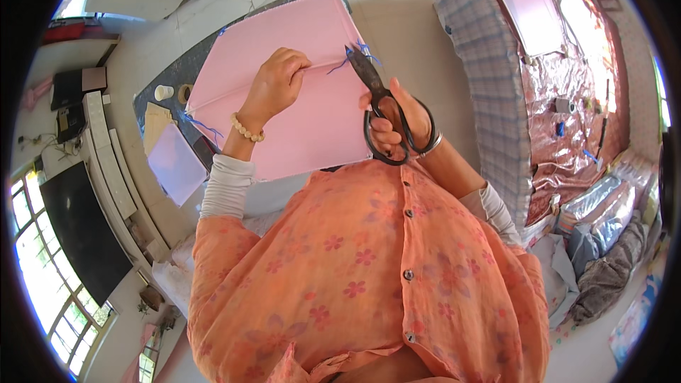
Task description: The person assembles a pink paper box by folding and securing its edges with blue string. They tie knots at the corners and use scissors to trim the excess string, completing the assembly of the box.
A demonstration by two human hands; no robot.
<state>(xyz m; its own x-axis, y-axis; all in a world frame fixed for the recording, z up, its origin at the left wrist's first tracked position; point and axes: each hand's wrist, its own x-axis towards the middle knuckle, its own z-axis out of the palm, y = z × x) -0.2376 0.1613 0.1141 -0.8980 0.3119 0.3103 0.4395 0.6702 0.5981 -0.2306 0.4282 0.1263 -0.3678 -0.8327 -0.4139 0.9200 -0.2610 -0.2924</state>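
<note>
A pair of black-handled scissors point(376, 88) is in my right hand point(396, 122), its fingers in and around the handle loops. The blade tips lie at blue strings point(348, 58) on the right edge of a pink fabric panel point(287, 138). Over the panel, left of the scissors, my left hand point(279, 82) has its fingertips closed at a raised fold or seam running across the pink fabric. Whether it pinches the fabric cannot be told. More blue strings point(205, 125) hang at the panel's left edge.
The panel lies on a dark table point(183, 72) with a white cup point(163, 92), a tape roll point(184, 93) and a pale translucent sheet point(176, 165) on the left. At right stands a table with a checked cloth point(489, 74) and shiny brown cover, bearing framed panels.
</note>
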